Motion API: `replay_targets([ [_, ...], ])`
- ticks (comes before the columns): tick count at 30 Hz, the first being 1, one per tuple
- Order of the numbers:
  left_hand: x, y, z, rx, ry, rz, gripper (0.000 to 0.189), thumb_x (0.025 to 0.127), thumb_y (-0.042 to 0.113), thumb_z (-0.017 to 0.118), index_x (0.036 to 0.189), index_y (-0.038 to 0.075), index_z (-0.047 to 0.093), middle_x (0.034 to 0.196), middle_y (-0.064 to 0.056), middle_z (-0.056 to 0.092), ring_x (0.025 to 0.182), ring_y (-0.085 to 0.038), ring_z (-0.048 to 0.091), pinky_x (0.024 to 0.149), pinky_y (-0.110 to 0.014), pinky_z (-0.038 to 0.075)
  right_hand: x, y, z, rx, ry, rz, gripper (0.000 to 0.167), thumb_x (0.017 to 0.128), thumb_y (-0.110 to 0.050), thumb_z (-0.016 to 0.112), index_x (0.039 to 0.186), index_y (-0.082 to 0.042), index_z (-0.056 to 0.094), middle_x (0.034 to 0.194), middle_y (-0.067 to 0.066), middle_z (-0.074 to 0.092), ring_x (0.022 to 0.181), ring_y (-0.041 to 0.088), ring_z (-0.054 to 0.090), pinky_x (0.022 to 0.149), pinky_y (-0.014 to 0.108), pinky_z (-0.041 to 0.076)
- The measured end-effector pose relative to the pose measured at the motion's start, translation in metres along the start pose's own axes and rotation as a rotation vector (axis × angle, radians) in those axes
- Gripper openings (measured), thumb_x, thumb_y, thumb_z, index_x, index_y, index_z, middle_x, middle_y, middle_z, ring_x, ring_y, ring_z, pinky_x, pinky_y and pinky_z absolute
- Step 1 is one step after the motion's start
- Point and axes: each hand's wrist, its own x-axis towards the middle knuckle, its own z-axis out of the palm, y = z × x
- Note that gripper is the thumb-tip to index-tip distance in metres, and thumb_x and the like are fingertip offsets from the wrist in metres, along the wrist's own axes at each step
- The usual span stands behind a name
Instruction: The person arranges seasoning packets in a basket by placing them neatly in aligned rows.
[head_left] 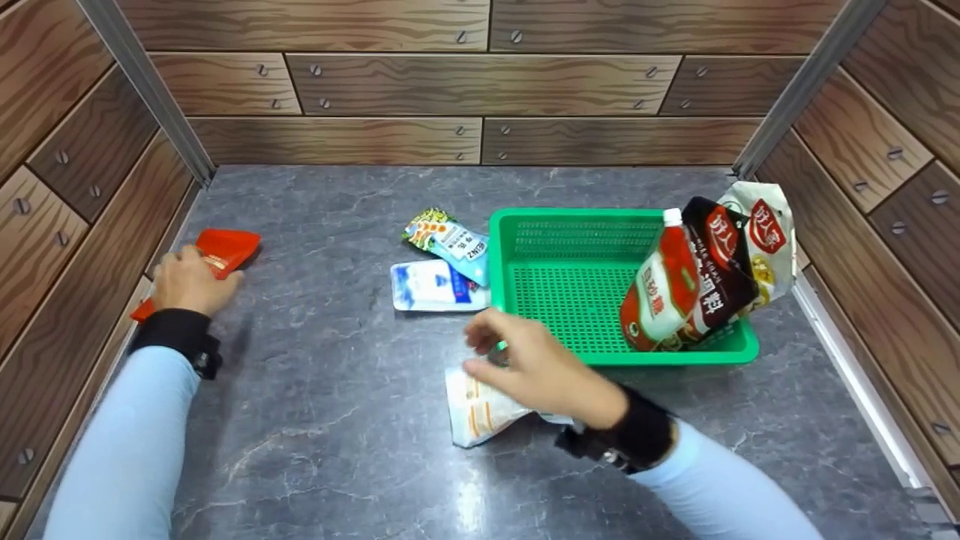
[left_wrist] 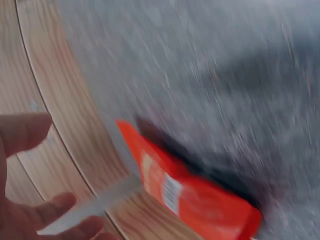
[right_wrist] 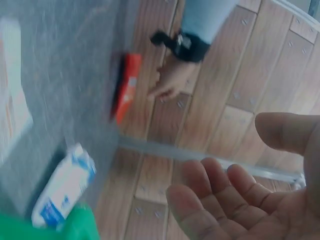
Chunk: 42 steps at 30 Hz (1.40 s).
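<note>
Below the loosely spread, empty left hand [head_left: 191, 281], a red packet [head_left: 231, 249] rests on the counter [head_left: 337, 390], partly covered from above; the right hand [head_left: 544, 369], relaxed and empty, partly hides a white packet [head_left: 480, 416].

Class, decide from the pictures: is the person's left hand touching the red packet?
Apart. The right wrist view shows a strip of wood-patterned wall between the left hand and the red packet.

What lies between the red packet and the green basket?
In the head view, a Heinz packet and a blue-and-white packet lie close beside the basket; from them toward the red packet, the table is bare.
</note>
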Motion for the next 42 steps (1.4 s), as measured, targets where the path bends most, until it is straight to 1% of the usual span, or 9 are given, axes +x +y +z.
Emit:
replay_targets([
  [5, 0.008, -0.029, -0.009, 0.004, -0.052, -0.076, 0.083, 0.085, 0.04, 0.064, 0.131, -0.02, 0.032, 0.121, -0.043, 0.037, 0.114, -0.056, 0.034, 0.091, -0.065, 0.035, 0.006, 0.0, 0.025, 0.014, -0.094, 0.016, 0.037, 0.094, -0.034, 0.062, 0.12, -0.009, 0.055, 0.108, 0.001, 0.062, 0.096, 0.012, 0.061, 0.082, 0.028, 0.052],
  [9, 0.01, -0.046, -0.01, 0.003, -0.126, -0.135, 0.091, 0.086, 0.044, 0.063, 0.136, -0.02, 0.024, 0.128, -0.043, 0.03, 0.12, -0.055, 0.029, 0.095, -0.067, 0.032, 0.008, 0.003, 0.036, 0.029, -0.123, 0.024, 0.033, 0.095, -0.034, 0.061, 0.119, -0.013, 0.054, 0.108, -0.002, 0.061, 0.098, 0.013, 0.061, 0.082, 0.031, 0.052],
  [16, 0.01, -0.058, 0.003, 0.0, -0.21, -0.178, 0.101, 0.083, 0.044, 0.069, 0.142, -0.018, 0.014, 0.138, -0.042, 0.022, 0.127, -0.055, 0.02, 0.098, -0.072, 0.024, 0.004, 0.011, 0.044, 0.039, -0.11, 0.036, 0.03, 0.095, -0.033, 0.061, 0.118, -0.014, 0.054, 0.106, -0.003, 0.061, 0.097, 0.012, 0.061, 0.079, 0.033, 0.052],
  [22, 0.007, -0.067, 0.005, 0.023, -0.269, -0.205, 0.107, 0.084, 0.044, 0.067, 0.145, -0.015, 0.002, 0.144, -0.042, 0.01, 0.127, -0.057, 0.015, 0.099, -0.076, 0.019, 0.004, 0.013, 0.045, 0.028, -0.113, 0.042, 0.031, 0.095, -0.033, 0.061, 0.118, -0.013, 0.054, 0.107, -0.003, 0.061, 0.097, 0.012, 0.061, 0.078, 0.032, 0.052],
  [25, 0.006, -0.072, 0.005, 0.015, -0.277, -0.212, 0.107, 0.084, 0.046, 0.067, 0.145, -0.014, 0.003, 0.141, -0.042, 0.017, 0.123, -0.056, 0.02, 0.099, -0.075, 0.022, 0.004, 0.013, 0.044, 0.028, -0.118, 0.054, 0.031, 0.095, -0.033, 0.061, 0.119, -0.014, 0.055, 0.107, -0.003, 0.061, 0.097, 0.014, 0.062, 0.078, 0.029, 0.051],
  [29, 0.004, -0.077, 0.007, -0.032, -0.273, -0.22, 0.1, 0.085, 0.048, 0.066, 0.142, -0.015, 0.014, 0.133, -0.041, 0.031, 0.115, -0.053, 0.034, 0.097, -0.068, 0.032, 0.007, 0.014, 0.042, 0.03, -0.125, 0.078, 0.032, 0.095, -0.034, 0.061, 0.12, -0.014, 0.055, 0.107, -0.004, 0.061, 0.097, 0.014, 0.061, 0.078, 0.028, 0.051],
  [32, 0.003, -0.08, 0.009, -0.068, -0.266, -0.226, 0.094, 0.087, 0.047, 0.065, 0.138, -0.017, 0.02, 0.129, -0.039, 0.037, 0.109, -0.051, 0.041, 0.095, -0.063, 0.038, 0.008, 0.014, 0.042, 0.029, -0.128, 0.087, 0.033, 0.095, -0.034, 0.061, 0.12, -0.014, 0.055, 0.106, -0.005, 0.061, 0.096, 0.013, 0.061, 0.078, 0.028, 0.051],
  [38, 0.003, -0.081, 0.012, -0.087, -0.254, -0.212, 0.091, 0.086, 0.046, 0.068, 0.135, -0.018, 0.026, 0.126, -0.038, 0.041, 0.105, -0.05, 0.044, 0.092, -0.062, 0.042, 0.01, 0.016, 0.043, 0.025, -0.132, 0.088, 0.033, 0.095, -0.034, 0.061, 0.121, -0.014, 0.054, 0.106, -0.004, 0.061, 0.096, 0.011, 0.06, 0.079, 0.03, 0.052],
  [42, 0.005, -0.079, 0.016, -0.048, -0.238, -0.197, 0.093, 0.084, 0.048, 0.07, 0.132, -0.019, 0.028, 0.121, -0.038, 0.044, 0.101, -0.049, 0.046, 0.087, -0.06, 0.044, 0.01, 0.017, 0.045, 0.029, -0.13, 0.099, 0.033, 0.096, -0.035, 0.06, 0.121, -0.015, 0.054, 0.107, -0.004, 0.061, 0.097, 0.013, 0.06, 0.078, 0.027, 0.05],
])
